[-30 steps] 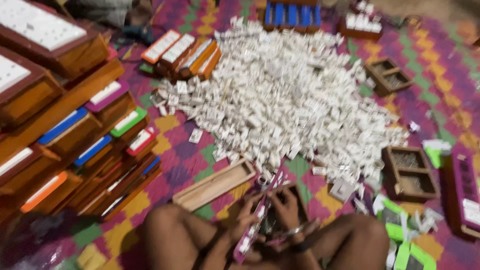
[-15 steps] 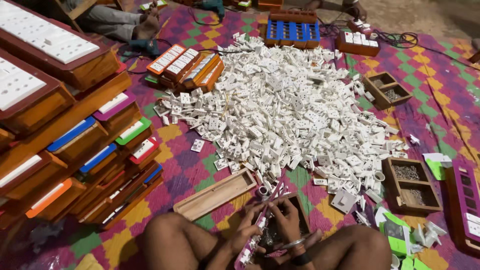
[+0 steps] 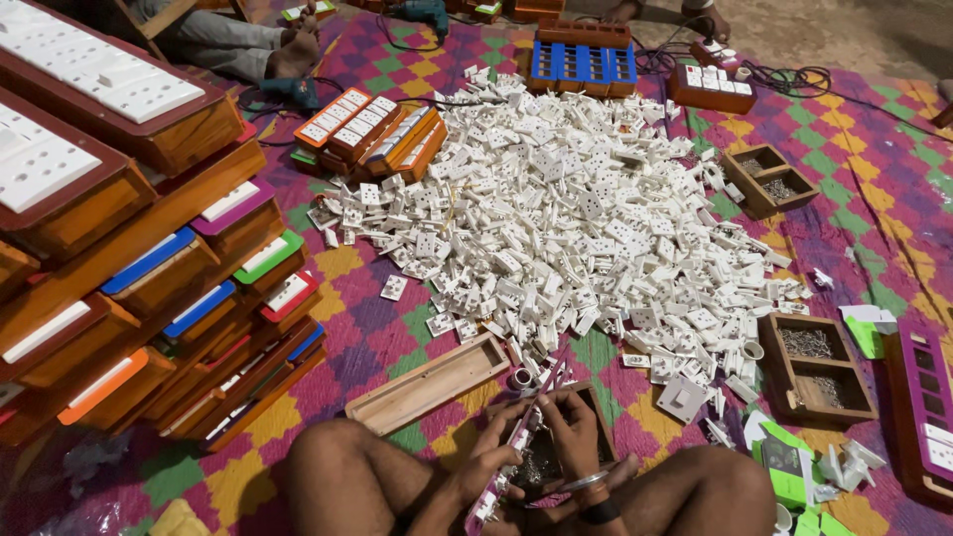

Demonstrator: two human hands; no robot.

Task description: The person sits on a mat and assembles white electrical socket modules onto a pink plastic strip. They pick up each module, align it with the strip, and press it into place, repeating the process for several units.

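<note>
Patterned mat carries a socket pile. Left hand grips a pink strip from beside; right hand pinches its upper end.

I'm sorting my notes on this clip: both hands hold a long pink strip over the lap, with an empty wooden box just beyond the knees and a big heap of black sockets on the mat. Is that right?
Not quite: the heap of sockets is white, not black, as the head view shows. The rest holds: the left hand and right hand hold the long pink strip over the lap, and the empty wooden box lies just beyond the knees on the mat.
</note>
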